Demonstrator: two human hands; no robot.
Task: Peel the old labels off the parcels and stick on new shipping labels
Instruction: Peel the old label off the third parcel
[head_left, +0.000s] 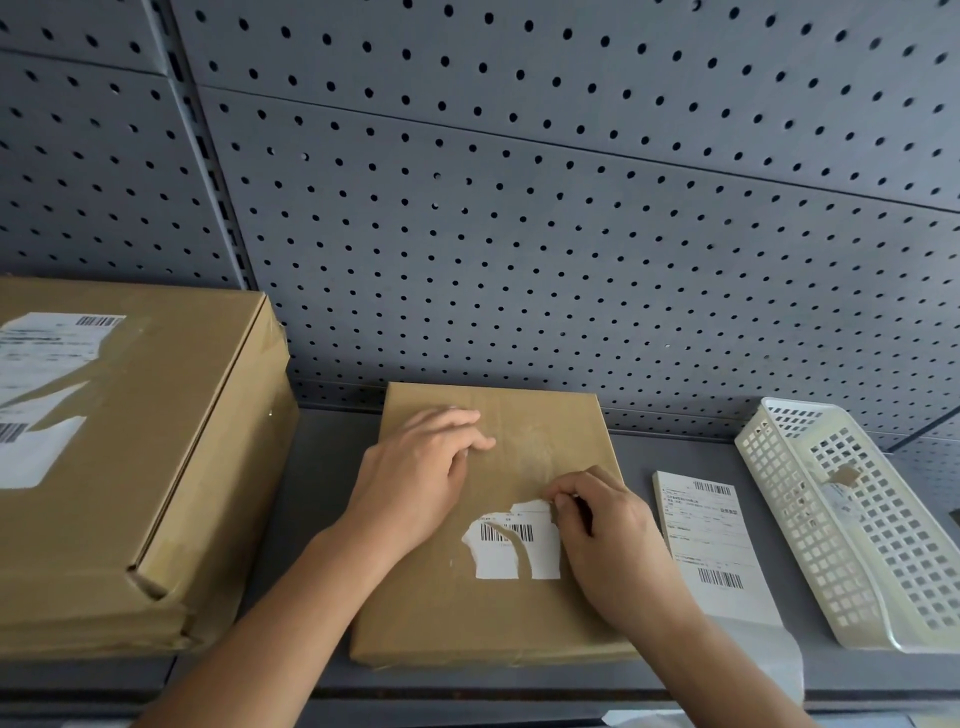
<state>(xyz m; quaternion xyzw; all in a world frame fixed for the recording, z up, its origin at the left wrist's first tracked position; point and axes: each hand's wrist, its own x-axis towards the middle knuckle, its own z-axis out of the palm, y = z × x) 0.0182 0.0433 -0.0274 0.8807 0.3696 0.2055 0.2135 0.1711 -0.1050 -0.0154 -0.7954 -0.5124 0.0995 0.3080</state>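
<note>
White torn label (514, 553) lies just left of the right hand (608, 540), which pinches its upper right corner.

Left hand (415, 478) palm down, fingers relaxed; right hand (608, 540) curled, thumb and forefinger pinched.

1. A grey pegboard wall (519, 208) fills the upper part of the view, its panels dotted with even rows of small round holes.
2. A slotted metal upright (205, 156) runs down the wall at the left, between two panels.
3. A dark grey shelf (322, 457) lies below the wall.
4. A white plastic basket (800, 519) with latticed walls sits on the shelf at the right, its far end near the wall.
</note>
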